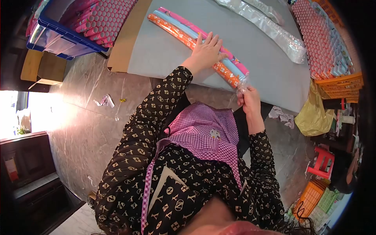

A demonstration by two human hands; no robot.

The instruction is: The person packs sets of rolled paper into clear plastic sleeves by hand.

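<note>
Three printed paper rolls lie side by side at a slant on the grey tabletop: a pink roll (pixel 180 19), a light blue roll (pixel 176 26) and an orange roll (pixel 172 33). Clear plastic film seems to wrap them together. My left hand (pixel 205 51) rests flat across the middle of the rolls, its fingers stretched out. At the near right end, the clear plastic sleeve (pixel 243 81) gathers into a crumpled tip. My right hand (pixel 250 98) is closed on that tip, just off the table's front edge.
Flat clear plastic sleeves (pixel 270 31) lie on the grey table (pixel 156 58). A blue crate (pixel 58 37) of pink rolls stands at left, an orange basket (pixel 340 86) with more rolls at right. A yellow bag (pixel 313 113) hangs below it, near a red stool (pixel 323 162).
</note>
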